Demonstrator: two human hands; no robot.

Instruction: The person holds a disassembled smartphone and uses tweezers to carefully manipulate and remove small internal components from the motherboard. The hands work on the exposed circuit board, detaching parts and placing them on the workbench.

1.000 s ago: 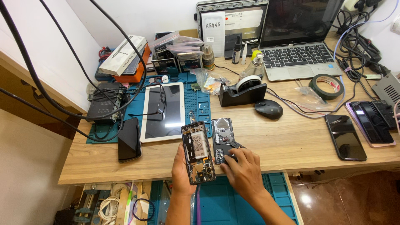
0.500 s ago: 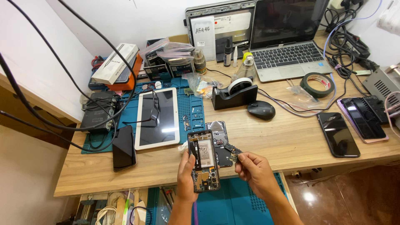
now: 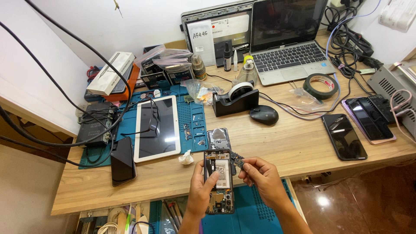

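Nearest, just off the near edge of the wooden desk, the left hand cradles an opened smartphone with its back cover off, battery and boards exposed. The thumb lies across the battery and the other fingers curl shut around the left edge. The phone looks light and stiff but fragile inside, so the frame edges are probably the safest hold, not the bare boards.

The right hand pinches a small dark circuit board between thumb and forefinger, closed tightly on it, just at the phone's upper right corner. That part looks tiny, thin and easy to bend or drop; its edges seem best to grip.

Just beyond lies a removed back cover, left of it a white tablet on a blue repair mat. Farther off stand a tape dispenser, mouse and laptop.
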